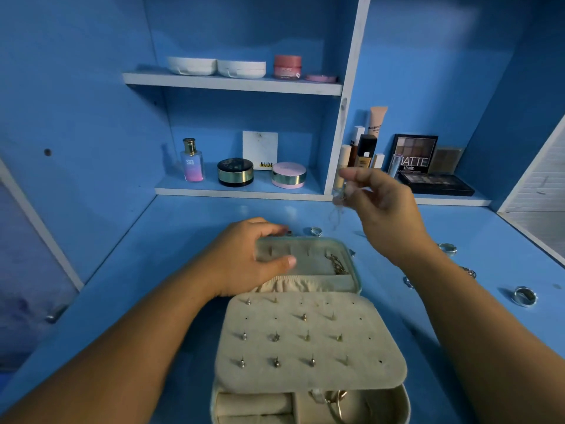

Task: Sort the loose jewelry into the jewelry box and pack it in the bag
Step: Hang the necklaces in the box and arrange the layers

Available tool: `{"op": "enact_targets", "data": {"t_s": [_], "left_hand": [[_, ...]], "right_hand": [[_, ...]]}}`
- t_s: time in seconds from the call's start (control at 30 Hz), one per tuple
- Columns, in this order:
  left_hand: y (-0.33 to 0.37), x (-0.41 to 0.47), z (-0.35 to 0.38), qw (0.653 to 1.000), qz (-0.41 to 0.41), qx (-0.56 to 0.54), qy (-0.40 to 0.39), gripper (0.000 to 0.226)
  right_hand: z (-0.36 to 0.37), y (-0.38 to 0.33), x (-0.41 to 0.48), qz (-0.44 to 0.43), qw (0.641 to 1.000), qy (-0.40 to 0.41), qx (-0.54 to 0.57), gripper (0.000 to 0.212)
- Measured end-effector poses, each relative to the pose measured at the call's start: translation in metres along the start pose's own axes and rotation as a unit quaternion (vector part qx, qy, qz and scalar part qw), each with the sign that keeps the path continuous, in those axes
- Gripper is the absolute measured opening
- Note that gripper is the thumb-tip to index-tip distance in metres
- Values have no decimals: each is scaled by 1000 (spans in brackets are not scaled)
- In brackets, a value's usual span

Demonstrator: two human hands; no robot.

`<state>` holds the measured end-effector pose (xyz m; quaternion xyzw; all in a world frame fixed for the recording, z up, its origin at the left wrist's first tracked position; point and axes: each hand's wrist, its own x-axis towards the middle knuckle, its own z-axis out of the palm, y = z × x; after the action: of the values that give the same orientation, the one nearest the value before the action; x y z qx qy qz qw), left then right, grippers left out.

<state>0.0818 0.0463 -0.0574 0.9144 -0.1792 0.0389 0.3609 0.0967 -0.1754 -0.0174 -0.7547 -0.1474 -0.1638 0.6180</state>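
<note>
A person's left hand [241, 261] grips the far left corner of the open box [404, 403], fingers curled over the rim of its lid [356, 270] and thumb pressed on the felt lining. The right hand [385, 209] is raised above the desk [183, 231], fingertips pinching a thin necklace [336, 209] that dangles, blurred, just past the lid's far right corner. The box sits at the near middle of the blue desk, rounded at the corners and lined in soft beige. A felt flap [360, 341] set with rows of small metal studs [276, 336] covers most of the lower tray; padded rolls and hoops show beneath its front edge. A gold chain [337, 264] hangs at the lid's right side above a gathered fabric pocket. Shiny rings [525, 296] lie scattered on the desk to the right of the box, well apart, with bare surface to its left. Behind, white-edged shelves [238, 191] hold round jars, a bottle and a palette [414, 154].
</note>
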Motion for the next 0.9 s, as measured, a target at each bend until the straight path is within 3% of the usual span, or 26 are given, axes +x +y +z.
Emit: {"op": "enact_targets", "data": {"t_s": [0.1,0.23,0.37,0.47,0.63,0.77,0.9], "left_hand": [[2,2,0,999,10,-17,43,45],[7,2,0,998,22,-46,22,34],[12,0,3,996,38,-81,9,36],[11,2,4,994,46,-98,19,7],[11,2,1,994,36,-103,18,3],[13,0,3,993,40,-108,5,23],[12,2,4,994,35,-103,28,4]], "right_hand": [[8,-3,-13,21,996,-81,34,20],[15,1,-20,22,992,-125,22,24],[19,0,-24,27,989,-142,36,25],[23,2,-27,19,988,-147,52,26],[23,2,-28,7,989,-142,43,25],[24,4,-29,-10,991,-134,26,25],[24,6,-29,-36,992,-118,13,26]]}}
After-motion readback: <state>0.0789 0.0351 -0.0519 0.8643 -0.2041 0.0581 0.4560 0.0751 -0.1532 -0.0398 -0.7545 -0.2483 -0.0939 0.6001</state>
